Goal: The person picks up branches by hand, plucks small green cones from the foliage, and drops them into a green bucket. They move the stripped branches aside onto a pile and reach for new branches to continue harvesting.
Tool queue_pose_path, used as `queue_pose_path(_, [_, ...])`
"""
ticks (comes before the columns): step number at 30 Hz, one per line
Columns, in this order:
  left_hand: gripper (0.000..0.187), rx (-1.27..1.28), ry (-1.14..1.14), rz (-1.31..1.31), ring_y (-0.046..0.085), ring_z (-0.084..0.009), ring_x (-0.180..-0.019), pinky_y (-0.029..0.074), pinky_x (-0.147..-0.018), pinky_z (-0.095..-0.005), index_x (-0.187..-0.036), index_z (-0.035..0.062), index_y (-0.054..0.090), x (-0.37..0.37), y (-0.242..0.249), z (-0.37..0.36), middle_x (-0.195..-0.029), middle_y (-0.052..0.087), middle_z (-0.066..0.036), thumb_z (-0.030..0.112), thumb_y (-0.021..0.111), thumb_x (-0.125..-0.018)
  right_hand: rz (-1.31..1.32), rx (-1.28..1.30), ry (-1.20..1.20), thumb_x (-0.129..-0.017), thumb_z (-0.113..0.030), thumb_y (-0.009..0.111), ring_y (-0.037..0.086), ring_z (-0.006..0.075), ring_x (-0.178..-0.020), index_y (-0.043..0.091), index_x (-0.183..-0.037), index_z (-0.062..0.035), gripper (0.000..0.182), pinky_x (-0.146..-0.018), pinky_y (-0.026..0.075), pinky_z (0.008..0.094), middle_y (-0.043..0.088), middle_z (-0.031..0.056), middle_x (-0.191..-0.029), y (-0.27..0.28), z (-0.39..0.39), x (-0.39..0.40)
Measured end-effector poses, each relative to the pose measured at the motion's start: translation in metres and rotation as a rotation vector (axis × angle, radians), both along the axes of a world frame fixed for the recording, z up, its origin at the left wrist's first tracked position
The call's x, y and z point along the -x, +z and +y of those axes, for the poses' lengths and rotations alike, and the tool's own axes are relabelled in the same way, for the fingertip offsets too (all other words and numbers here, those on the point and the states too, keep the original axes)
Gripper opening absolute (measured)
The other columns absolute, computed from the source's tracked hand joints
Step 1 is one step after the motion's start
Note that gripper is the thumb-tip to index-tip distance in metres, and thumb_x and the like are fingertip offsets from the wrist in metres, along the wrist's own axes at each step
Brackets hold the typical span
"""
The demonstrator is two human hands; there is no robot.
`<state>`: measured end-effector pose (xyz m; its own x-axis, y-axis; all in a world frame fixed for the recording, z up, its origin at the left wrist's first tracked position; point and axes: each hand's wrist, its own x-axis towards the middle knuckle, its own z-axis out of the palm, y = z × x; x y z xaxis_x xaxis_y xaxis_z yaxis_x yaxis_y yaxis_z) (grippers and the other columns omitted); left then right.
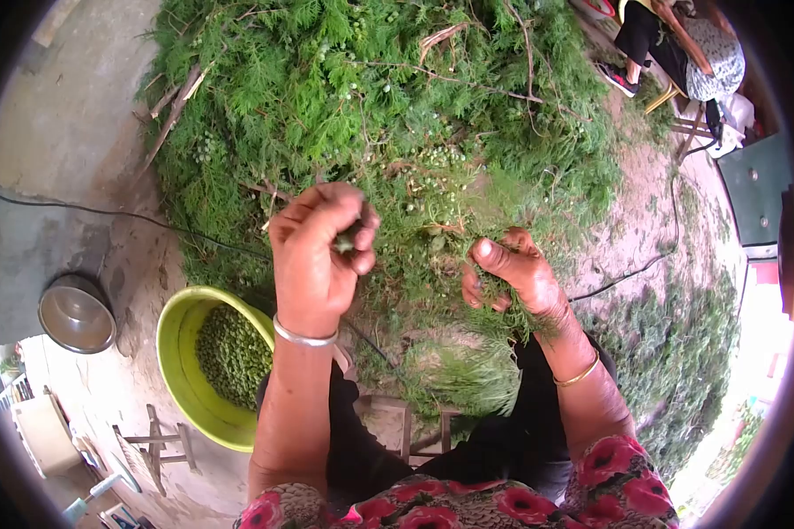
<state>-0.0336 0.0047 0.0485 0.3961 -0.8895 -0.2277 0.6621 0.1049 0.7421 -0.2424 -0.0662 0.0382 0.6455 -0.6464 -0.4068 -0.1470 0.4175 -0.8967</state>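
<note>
My left hand (pixel 318 251), with a silver bangle at its wrist, is raised in front of the green pile, fingers curled closed. Something small and greenish shows between thumb and fingers, too blurred to name. Closed around a feathery evergreen sprig (pixel 476 366) is my right hand (pixel 513 273), wearing a gold-coloured bangle; the sprig's fronds hang below it toward my lap. Ahead of both hands rises a big heap of cut evergreen branches (pixel 300 97) dotted with pale green seed cones. A yellow-green bucket (pixel 172 361) stands left of my left forearm, partly filled with small green cones (pixel 234 353).
A metal bowl (pixel 77 314) and a small wooden stool (pixel 154 445) are at the left. A black cable (pixel 88 209) crosses the floor. More greenery (pixel 670 370) lies at the right. Another person (pixel 715 57) sits at the upper right, near a green cabinet (pixel 754 189).
</note>
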Motion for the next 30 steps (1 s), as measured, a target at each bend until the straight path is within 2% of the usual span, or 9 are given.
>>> queue_pose_path(4, [0.017,-0.096,-0.109,-0.091,0.056,-0.0117,-0.056,0.039,-0.037,-0.0199,-0.094,-0.0025,0.062,0.028,-0.005,0.005,-0.075,0.063,-0.012,0.0,0.063,-0.078,-0.047,-0.058,0.028,-0.087,-0.046,0.057,0.053,0.0168,-0.046,0.054,-0.065,-0.0028,0.048,-0.033,0.03,0.0229,0.052,0.0086,-0.054,0.002,-0.006,0.002])
queue_pose_path(5, [0.016,-0.088,-0.063,-0.12,0.052,-0.0073,-0.047,0.037,-0.036,-0.0183,-0.089,-0.0017,0.064,0.038,-0.009,0.004,-0.065,0.06,-0.005,0.0,0.069,-0.075,-0.045,-0.06,0.027,-0.087,-0.046,0.057,0.053,0.0168,-0.046,0.054,-0.065,-0.0028,0.048,-0.033,0.03,0.0229,0.052,0.0086,-0.054,0.004,-0.004,0.0])
queue_pose_path(8, [0.014,-0.169,-0.02,-0.2,0.049,-0.007,-0.044,0.035,-0.036,-0.0183,-0.088,-0.0022,0.062,0.058,-0.01,0.002,-0.065,0.059,-0.004,0.0,0.069,-0.076,-0.024,-0.103,-0.085,-0.084,-0.048,0.06,0.053,0.0173,-0.044,0.054,-0.065,-0.0016,0.05,-0.034,0.03,0.0222,0.052,0.0084,-0.054,0.009,0.004,-0.006])
queue_pose_path(13, [0.017,-0.192,-0.053,0.255,0.049,-0.008,-0.046,0.035,-0.038,-0.0202,-0.086,-0.0015,0.057,0.058,-0.016,0.001,-0.066,0.058,-0.003,0.004,0.071,-0.077,0.032,-0.079,-0.093,-0.083,-0.046,0.062,0.055,0.0193,-0.049,0.055,-0.066,-0.0009,0.049,-0.041,0.038,0.0272,0.056,0.0098,-0.059,0.007,0.011,-0.012])
queue_pose_path(14, [0.016,-0.181,-0.02,0.206,0.049,-0.0082,-0.047,0.035,-0.038,-0.0207,-0.082,-0.0005,0.057,0.057,-0.012,0.0,-0.066,0.058,-0.003,0.005,0.071,-0.077,0.033,-0.08,-0.092,-0.083,-0.046,0.062,0.055,0.0193,-0.049,0.055,-0.066,-0.0009,0.049,-0.041,0.038,0.0272,0.056,0.0098,-0.059,0.004,0.01,-0.011])
queue_pose_path(16, [0.015,-0.194,-0.009,0.208,0.049,-0.008,-0.047,0.035,-0.038,-0.0206,-0.081,-0.0002,0.058,0.056,-0.007,-0.001,-0.066,0.058,-0.002,0.005,0.071,-0.077,-0.032,-0.142,0.02,-0.084,-0.045,0.063,0.053,0.0099,-0.052,0.062,-0.076,-0.0015,0.044,-0.045,0.042,0.0232,0.06,0.0042,-0.064,-0.006,0.005,-0.007])
queue_pose_path(21, [0.015,-0.197,-0.046,0.097,0.046,-0.006,-0.046,0.032,-0.038,-0.0201,-0.075,-0.0007,0.058,0.049,-0.009,0.002,-0.063,0.056,-0.001,0.005,0.071,-0.077,-0.017,-0.012,0.048,-0.084,-0.047,0.062,0.052,0.0095,-0.052,0.063,-0.073,-0.0014,0.046,-0.045,0.04,0.0232,0.06,0.0038,-0.064,-0.013,-0.001,-0.006])
queue_pose_path(24, [0.016,-0.231,-0.124,-0.366,0.04,-0.0031,-0.042,0.028,-0.037,-0.0189,-0.068,-0.0017,0.058,0.039,-0.004,0.004,-0.055,0.052,0.0,0.004,0.069,-0.078,0.032,-0.047,0.063,-0.085,-0.047,0.061,0.051,0.0097,-0.051,0.064,-0.071,-0.0014,0.047,-0.046,0.04,0.0239,0.059,0.0038,-0.063,-0.01,-0.002,-0.003])
queue_pose_path(30, [0.011,-0.219,-0.165,-0.147,0.042,-0.0062,-0.042,0.03,-0.036,-0.0196,-0.074,-0.0012,0.061,0.03,-0.008,0.009,-0.058,0.055,-0.004,0.006,0.066,-0.08,0.054,-0.05,0.126,-0.086,-0.043,0.061,0.05,0.0095,-0.05,0.064,-0.071,-0.002,0.044,-0.045,0.039,0.0249,0.057,0.0043,-0.058,0.001,-0.006,-0.003])
